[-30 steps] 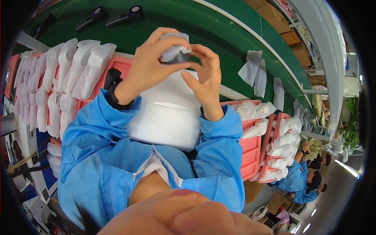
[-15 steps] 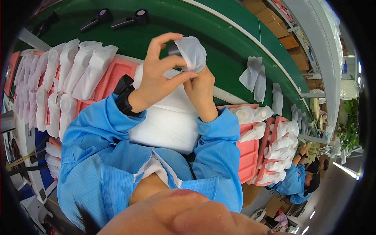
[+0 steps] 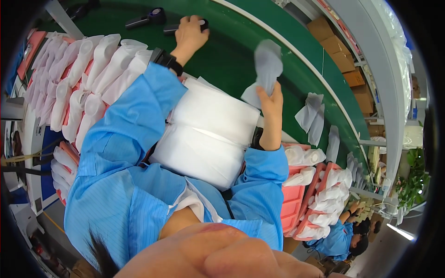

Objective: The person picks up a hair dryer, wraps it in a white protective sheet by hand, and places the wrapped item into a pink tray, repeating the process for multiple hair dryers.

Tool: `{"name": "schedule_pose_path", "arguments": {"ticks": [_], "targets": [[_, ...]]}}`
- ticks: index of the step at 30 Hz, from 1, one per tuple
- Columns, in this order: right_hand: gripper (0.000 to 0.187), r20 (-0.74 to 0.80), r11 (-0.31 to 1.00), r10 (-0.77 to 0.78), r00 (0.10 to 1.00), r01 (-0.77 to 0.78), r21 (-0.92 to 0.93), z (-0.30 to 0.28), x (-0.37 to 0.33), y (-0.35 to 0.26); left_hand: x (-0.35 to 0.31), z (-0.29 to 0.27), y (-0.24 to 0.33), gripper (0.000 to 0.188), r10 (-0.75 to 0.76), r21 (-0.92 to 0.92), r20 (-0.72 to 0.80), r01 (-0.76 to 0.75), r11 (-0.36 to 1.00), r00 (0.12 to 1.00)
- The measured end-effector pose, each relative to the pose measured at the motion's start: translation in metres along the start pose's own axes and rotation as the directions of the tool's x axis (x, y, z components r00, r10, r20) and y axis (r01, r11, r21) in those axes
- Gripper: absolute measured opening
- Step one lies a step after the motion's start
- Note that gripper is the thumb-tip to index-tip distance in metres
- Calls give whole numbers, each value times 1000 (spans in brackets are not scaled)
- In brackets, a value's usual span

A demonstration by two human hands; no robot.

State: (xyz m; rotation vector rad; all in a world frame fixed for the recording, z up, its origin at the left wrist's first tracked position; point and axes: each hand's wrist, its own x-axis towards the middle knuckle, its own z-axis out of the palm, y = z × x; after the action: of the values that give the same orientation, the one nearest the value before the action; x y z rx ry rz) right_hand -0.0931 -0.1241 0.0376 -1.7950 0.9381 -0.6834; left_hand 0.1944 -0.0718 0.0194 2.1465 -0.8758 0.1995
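Observation:
My left hand (image 3: 191,37) reaches far across the green work surface (image 3: 222,53), its fingers closed over a dark hair dryer (image 3: 170,29). The dryer's handle end sticks out left of the hand, and most of its head is covered. Farther right, my right hand (image 3: 272,106) grips the lower end of a hair dryer in a translucent white bag (image 3: 269,62), smeared by motion, with the wide end pointing away from me. Between my forearms is a thick stack of white bags (image 3: 204,139). Another bare hair dryer (image 3: 147,19) lies left of my left hand.
Pink trays (image 3: 293,197) with bagged items stand at the right, and rows of bagged dryers (image 3: 95,69) fill trays at the left. Several bagged dryers (image 3: 311,118) lie along the green surface. A person in blue (image 3: 336,241) works at far right.
My hands have moved apart. The left went from the bagged dryer to a bare one at the far side; the right carried the bagged dryer rightward. The stack of bags shows more fully.

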Motion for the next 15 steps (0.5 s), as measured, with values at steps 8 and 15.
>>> {"name": "schedule_pose_path", "arguments": {"ticks": [8,15], "targets": [[60,-93,794,-407,909,302,-527,-4,4,13,5,26,-34,42,-78,479,225,-40,877,971],[66,-115,951,-294,949,278,-136,15,-5,-15,-50,-30,49,52,245,-175,639,-173,969,729]]}}
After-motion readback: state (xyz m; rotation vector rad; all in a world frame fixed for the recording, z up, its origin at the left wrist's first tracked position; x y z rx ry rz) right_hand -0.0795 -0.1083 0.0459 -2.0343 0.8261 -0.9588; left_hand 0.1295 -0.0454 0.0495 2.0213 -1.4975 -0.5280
